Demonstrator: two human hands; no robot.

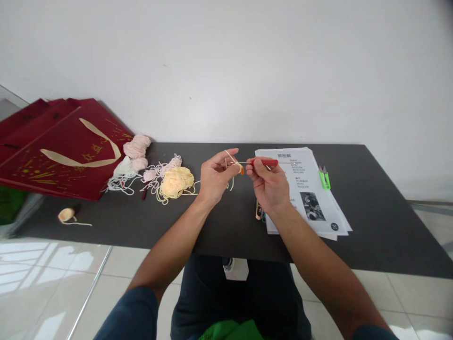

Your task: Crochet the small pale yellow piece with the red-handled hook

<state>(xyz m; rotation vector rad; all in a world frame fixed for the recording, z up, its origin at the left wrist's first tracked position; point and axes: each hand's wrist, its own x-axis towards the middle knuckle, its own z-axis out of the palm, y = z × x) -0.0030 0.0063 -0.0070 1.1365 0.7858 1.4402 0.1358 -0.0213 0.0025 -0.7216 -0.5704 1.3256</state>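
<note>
My right hand [271,184] grips a crochet hook by its red handle [265,162], and the thin metal shaft points left. My left hand [218,175] pinches a small piece of cream yarn work, with yarn [230,155] looped over the raised index finger. The hook's tip reaches the yarn at the left fingertips. A small orange stitch marker [242,170] hangs there, and a loose yarn tail dangles below. From the pale yellow yarn ball [177,182] on the table, a strand runs toward my left hand. Fingers hide most of the worked piece.
Pink and white yarn [136,147] lies by dark red gift bags [63,151] on the left. A small cream crocheted piece [66,215] rests near the front edge. Printed sheets [293,189] lie right, with green thread snips [323,178] on them. A wall [226,71] stands behind the table.
</note>
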